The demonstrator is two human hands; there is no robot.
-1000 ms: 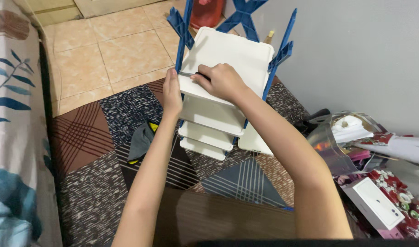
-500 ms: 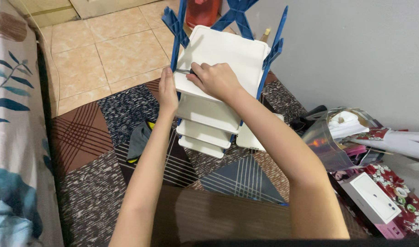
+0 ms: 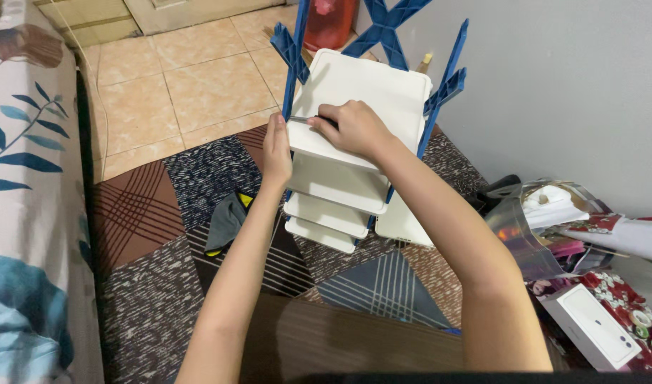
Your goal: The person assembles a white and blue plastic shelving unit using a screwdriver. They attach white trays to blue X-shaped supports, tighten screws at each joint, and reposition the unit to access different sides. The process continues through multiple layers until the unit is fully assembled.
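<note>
A white plastic shelf rack point(image 3: 368, 89) with blue posts stands on a patchwork rug. It has several stacked white tiers. My left hand point(image 3: 276, 146) presses flat against the rack's left side by the blue post point(image 3: 292, 78). My right hand point(image 3: 354, 128) rests on the top tier's front edge, fingers closed on a thin dark tool point(image 3: 308, 119) that points left toward the post.
A patterned bedsheet point(image 3: 20, 213) runs along the left. A white panel point(image 3: 400, 224) lies right of the rack. At the right are a clear plastic bag point(image 3: 532, 227), a white box point(image 3: 589, 327) and floral cloth. Tiled floor and a red container point(image 3: 329, 21) lie beyond.
The view has shifted slightly; my hands have stayed at the top tier's left front corner, with the right hand working the tool there.
</note>
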